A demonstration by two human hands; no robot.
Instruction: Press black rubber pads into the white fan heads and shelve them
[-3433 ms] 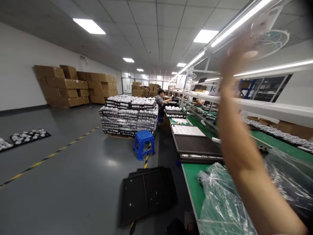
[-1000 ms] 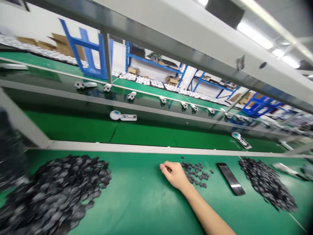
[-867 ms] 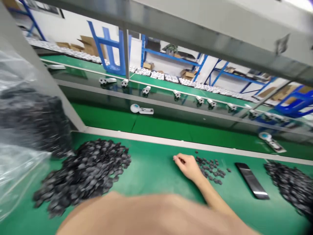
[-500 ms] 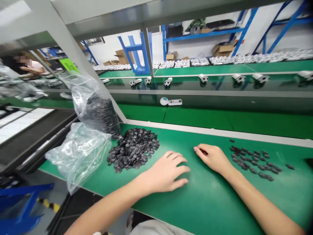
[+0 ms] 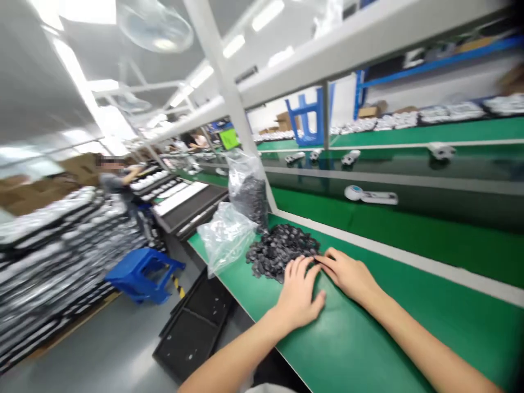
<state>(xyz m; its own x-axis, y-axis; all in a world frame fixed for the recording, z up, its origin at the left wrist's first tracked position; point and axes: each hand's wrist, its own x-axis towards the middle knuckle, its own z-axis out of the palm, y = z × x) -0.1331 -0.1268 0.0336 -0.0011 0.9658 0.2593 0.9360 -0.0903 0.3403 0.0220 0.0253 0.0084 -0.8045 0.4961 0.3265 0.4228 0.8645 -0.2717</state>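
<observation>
A heap of small dark flat parts [image 5: 282, 251] lies on the green bench top [image 5: 368, 338]. My left hand [image 5: 301, 292] rests flat on the bench with fingers spread, its fingertips at the near edge of the heap. My right hand [image 5: 347, 273] lies beside it, fingers stretched toward the same heap and touching its right edge. Neither hand holds anything that I can see.
A clear bag of dark parts [image 5: 248, 191] leans on a post [image 5: 229, 103], an emptier bag [image 5: 225, 234] below it. White devices [image 5: 370, 195] ride the conveyor behind. Black trays [image 5: 192, 327] and a blue stool [image 5: 143, 273] sit on the floor left. A person [image 5: 118, 180] works far left.
The view has swung left. Both hands have slid left across the bench to the edge of the dark heap, and they now lie close together.
</observation>
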